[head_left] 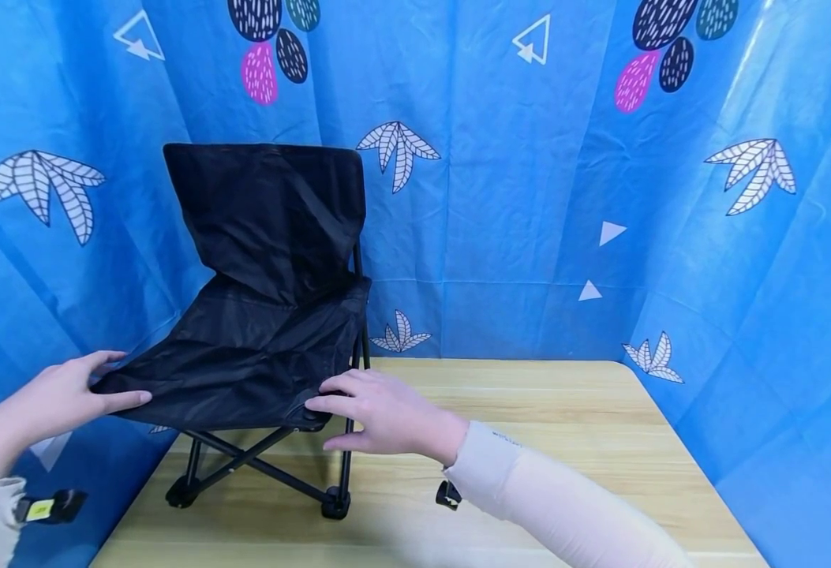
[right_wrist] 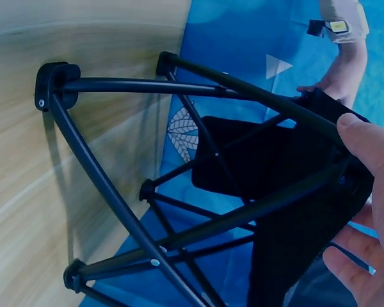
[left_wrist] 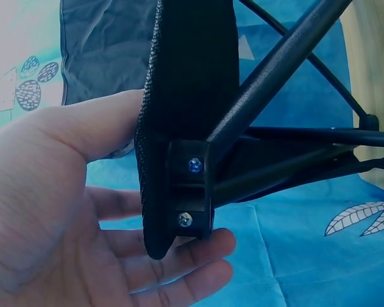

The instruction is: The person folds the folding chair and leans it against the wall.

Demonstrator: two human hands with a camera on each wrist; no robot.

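Observation:
A black folding chair (head_left: pixel 259 339) with a fabric seat and backrest stands unfolded at the left of the wooden table. My left hand (head_left: pixel 67 394) is around the seat's front left corner, thumb over the fabric. In the left wrist view, that hand's fingers (left_wrist: pixel 192 256) curl behind the corner, by a bracket (left_wrist: pixel 191 192) with two screws. At the front right corner, my right hand (head_left: pixel 383 410) lays its fingers on the seat top, with the thumb lower, beside a leg. From the right wrist, the thumb (right_wrist: pixel 358 134) shows against the corner joint, the fingers on its other side.
The wooden table (head_left: pixel 564 457) reaches right and towards me. Crossed leg tubes (right_wrist: pixel 109 173) end in black plastic feet (head_left: pixel 335 502) on the tabletop. Blue patterned curtains (head_left: pixel 514 197) hang behind and at both sides, close to the chair's back.

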